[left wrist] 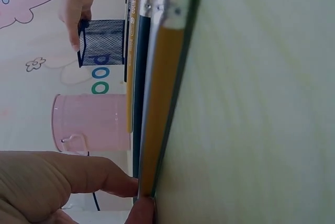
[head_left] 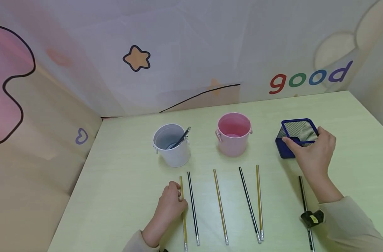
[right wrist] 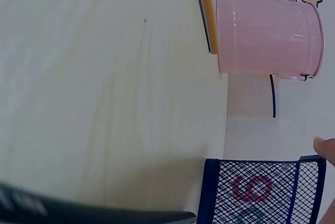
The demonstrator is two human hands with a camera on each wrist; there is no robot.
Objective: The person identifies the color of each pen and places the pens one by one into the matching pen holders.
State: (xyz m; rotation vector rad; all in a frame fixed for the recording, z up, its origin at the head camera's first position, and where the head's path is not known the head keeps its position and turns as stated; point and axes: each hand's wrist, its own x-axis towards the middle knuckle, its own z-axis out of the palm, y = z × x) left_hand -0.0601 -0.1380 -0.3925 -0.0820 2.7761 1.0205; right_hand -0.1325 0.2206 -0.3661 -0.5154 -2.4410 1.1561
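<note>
My left hand (head_left: 170, 202) pinches the leftmost yellow pencil (head_left: 184, 229) between thumb and fingers. The left wrist view shows the fingertips closing on its shaft (left wrist: 157, 98), low over the table. At the right, my right hand (head_left: 317, 154) grips the rim of a blue mesh pen holder (head_left: 285, 149), thumb on the near left side and fingers at the right. The holder stands upright, partly covered by the hand. In the right wrist view, its mesh wall (right wrist: 256, 187) shows, with a fingertip (right wrist: 324, 148) at the rim.
A white bucket (head_left: 175, 158) with dark pencils (head_left: 182, 137) leaning in it and a pink bucket (head_left: 233, 146) stand farther back. Black pencils (head_left: 192, 206) and yellow pencils (head_left: 221, 206) lie in a row. Another black pencil (head_left: 302, 190) lies beside my right forearm. A printed backdrop (head_left: 194, 45) borders the table.
</note>
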